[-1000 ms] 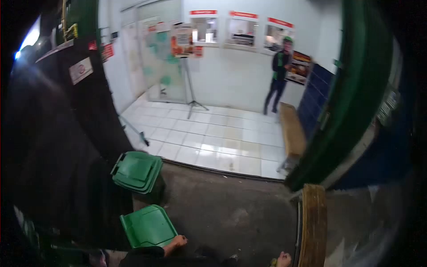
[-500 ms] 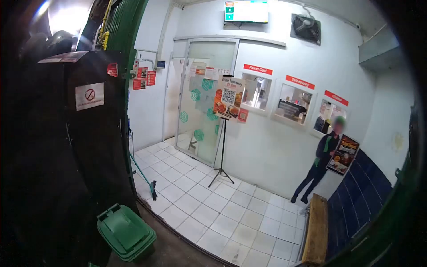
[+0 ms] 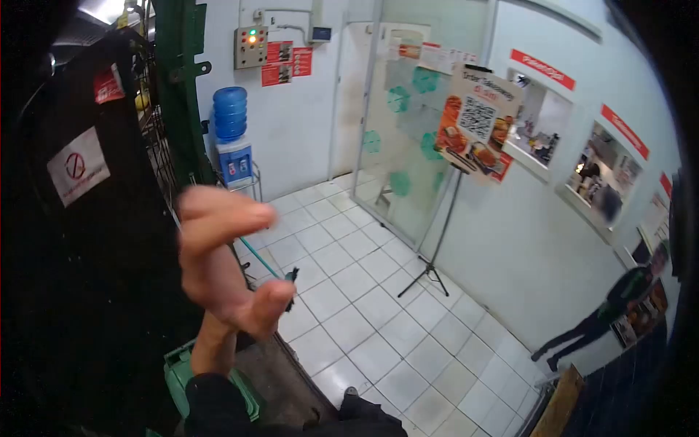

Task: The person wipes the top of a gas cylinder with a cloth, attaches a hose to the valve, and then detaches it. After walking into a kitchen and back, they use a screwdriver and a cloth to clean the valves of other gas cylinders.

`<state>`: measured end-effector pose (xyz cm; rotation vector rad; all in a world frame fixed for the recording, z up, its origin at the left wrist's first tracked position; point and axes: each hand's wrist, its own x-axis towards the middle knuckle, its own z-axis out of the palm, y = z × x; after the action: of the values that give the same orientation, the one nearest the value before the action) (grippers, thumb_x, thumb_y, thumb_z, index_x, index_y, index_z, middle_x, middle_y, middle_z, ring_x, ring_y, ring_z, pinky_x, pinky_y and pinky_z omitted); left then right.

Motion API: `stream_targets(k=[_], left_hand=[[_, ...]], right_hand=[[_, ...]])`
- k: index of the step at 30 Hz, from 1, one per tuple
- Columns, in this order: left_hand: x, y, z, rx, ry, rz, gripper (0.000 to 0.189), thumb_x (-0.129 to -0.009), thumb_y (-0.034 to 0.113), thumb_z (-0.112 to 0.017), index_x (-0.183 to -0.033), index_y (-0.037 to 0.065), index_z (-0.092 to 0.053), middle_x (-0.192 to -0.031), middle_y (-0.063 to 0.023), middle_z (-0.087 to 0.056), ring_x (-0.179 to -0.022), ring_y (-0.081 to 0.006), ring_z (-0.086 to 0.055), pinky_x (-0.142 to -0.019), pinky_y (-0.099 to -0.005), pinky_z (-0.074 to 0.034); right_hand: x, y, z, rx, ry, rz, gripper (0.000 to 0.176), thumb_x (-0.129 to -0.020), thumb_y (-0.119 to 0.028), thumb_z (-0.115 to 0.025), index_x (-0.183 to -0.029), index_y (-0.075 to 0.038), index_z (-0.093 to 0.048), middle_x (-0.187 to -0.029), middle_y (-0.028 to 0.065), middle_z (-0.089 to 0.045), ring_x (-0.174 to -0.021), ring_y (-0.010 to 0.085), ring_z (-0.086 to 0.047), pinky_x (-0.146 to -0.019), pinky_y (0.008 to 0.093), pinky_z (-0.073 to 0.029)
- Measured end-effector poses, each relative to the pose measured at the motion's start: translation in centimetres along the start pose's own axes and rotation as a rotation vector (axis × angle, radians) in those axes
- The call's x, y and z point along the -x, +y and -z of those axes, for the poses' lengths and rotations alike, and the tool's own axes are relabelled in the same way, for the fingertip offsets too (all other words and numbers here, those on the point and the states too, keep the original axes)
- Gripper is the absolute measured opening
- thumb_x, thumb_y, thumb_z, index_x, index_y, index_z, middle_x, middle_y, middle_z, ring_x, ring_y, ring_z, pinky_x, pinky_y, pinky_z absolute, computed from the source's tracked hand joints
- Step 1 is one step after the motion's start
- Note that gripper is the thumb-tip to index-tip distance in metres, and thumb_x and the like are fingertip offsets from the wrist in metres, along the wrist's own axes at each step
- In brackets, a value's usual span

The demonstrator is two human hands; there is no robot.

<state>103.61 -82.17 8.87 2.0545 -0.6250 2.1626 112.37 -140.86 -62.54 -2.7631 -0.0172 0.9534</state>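
Observation:
My left hand is raised in front of the camera, left of the middle of the view. Its fingers curve to the right and the thumb stands apart below them, with nothing in between. The dark sleeve and forearm come up from the bottom edge, covering part of a green lidded bin. Behind the fingers, a broom with a green handle is partly hidden. My right hand does not show.
A poster on a tripod stands before a glass door. A water dispenser is by the back wall. At the right are a person near the wall and a wooden bench. A black panel borders the left.
My left hand has come up into view. The camera has turned left and tilted down, so the poster and service windows sit farther right, and the water dispenser now shows.

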Motion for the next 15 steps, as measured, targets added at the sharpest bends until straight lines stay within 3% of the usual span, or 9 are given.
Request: stream_targets(k=[1,2,3,4,5,6,7,11,15], left_hand=[[-2.7,-2.8,-0.5,-0.042,-0.052,-0.095,0.065,-0.081,0.059,-0.055,-0.104,-0.002,-0.052,-0.099,-0.0131,-0.053,-0.087,-0.0229,-0.053,-0.076,-0.0384,-0.044],[-7.2,-4.8,-1.8,-0.096,-0.157,-0.207,0.065,-0.083,0.06,-0.052,-0.113,0.003,-0.05,-0.109,-0.0126,-0.052,-0.099,-0.0261,-0.051,-0.082,-0.044,-0.043],[-8.1,-7.7,-4.6,0.132,0.506,-0.31,0.06,-0.084,0.057,-0.051,-0.117,0.007,-0.048,-0.111,-0.0116,-0.051,-0.102,-0.0271,-0.05,-0.084,-0.0456,-0.041],[-9.0,-10.2,-8.5,0.356,1.167,-0.403,0.055,-0.086,0.054,-0.05,-0.122,0.012,-0.046,-0.114,-0.0106,-0.051,-0.105,-0.0281,-0.049,-0.086,-0.0472,-0.04],[-9.3,-13.7,-9.9,0.275,0.929,-0.419,0.054,-0.086,0.053,-0.05,-0.121,0.012,-0.046,-0.113,-0.0105,-0.051,-0.104,-0.028,-0.049,-0.086,-0.0471,-0.04],[-7.7,-16.8,-10.1,0.172,0.58,-0.433,0.054,-0.086,0.053,-0.05,-0.121,0.012,-0.046,-0.113,-0.0104,-0.051,-0.104,-0.0278,-0.049,-0.086,-0.047,-0.04],[-5.9,-19.8,-11.3,0.151,0.486,-0.44,0.053,-0.085,0.052,-0.051,-0.12,0.012,-0.046,-0.112,-0.0103,-0.051,-0.104,-0.0277,-0.049,-0.085,-0.0469,-0.04],[0.6,-33.1,-17.9,0.149,0.466,-0.401,0.05,-0.085,0.05,-0.051,-0.118,0.013,-0.047,-0.111,-0.01,-0.051,-0.102,-0.0271,-0.049,-0.085,-0.0466,-0.041],[5.2,-47.9,-24.6,0.141,0.465,-0.356,0.047,-0.085,0.048,-0.051,-0.116,0.013,-0.047,-0.109,-0.0097,-0.051,-0.1,-0.0265,-0.049,-0.084,-0.0463,-0.041]], right_hand=[[-7.1,0.2,2.0,0.211,0.049,0.181,0.021,-0.079,-0.023,-0.054,-0.072,-0.005,-0.064,-0.072,0.0151,-0.063,-0.07,0.0311,-0.061,-0.06,0.0405,-0.048],[-12.5,-3.6,7.0,0.455,0.184,0.433,0.021,-0.079,-0.023,-0.054,-0.072,-0.005,-0.065,-0.072,0.0149,-0.063,-0.07,0.0311,-0.061,-0.06,0.0404,-0.048],[-18.1,-7.2,11.9,0.476,0.132,0.295,0.023,-0.076,-0.023,-0.053,-0.083,-0.008,-0.069,-0.089,0.0137,-0.068,-0.084,0.0327,-0.065,-0.068,0.0404,-0.051],[-20.3,-14.3,17.0,0.143,0.185,0.156,0.026,-0.075,-0.024,-0.054,-0.082,-0.005,-0.069,-0.086,0.0168,-0.067,-0.08,0.0337,-0.065,-0.069,0.0416,-0.051],[-20.1,-23.7,23.9,-0.205,0.282,0.049,0.029,-0.074,-0.026,-0.055,-0.082,-0.002,-0.069,-0.083,0.0199,-0.067,-0.076,0.0348,-0.065,-0.071,0.0429,-0.051],[-23.2,-30.3,27.7,-0.249,0.376,0.146,0.033,-0.074,-0.029,-0.056,-0.08,0.001,-0.067,-0.078,0.0236,-0.065,-0.075,0.0358,-0.065,-0.068,0.0433,-0.05],[-25.5,-36.8,31.7,-0.31,0.34,0.231,0.035,-0.075,-0.031,-0.056,-0.079,0.003,-0.066,-0.076,0.0248,-0.064,-0.074,0.0363,-0.064,-0.067,0.0429,-0.049],[-37.3,-55.3,38.4,-0.404,0.5,0.435,0.032,-0.08,-0.027,-0.055,-0.077,0.003,-0.066,-0.073,0.0203,-0.065,-0.069,0.0324,-0.064,-0.065,0.0403,-0.048],[-48.2,-66.0,36.9,-0.384,0.35,0.316,0.033,-0.077,-0.028,-0.056,-0.072,0.003,-0.066,-0.068,0.0198,-0.064,-0.07,0.0346,-0.064,-0.066,0.0389,-0.05]])
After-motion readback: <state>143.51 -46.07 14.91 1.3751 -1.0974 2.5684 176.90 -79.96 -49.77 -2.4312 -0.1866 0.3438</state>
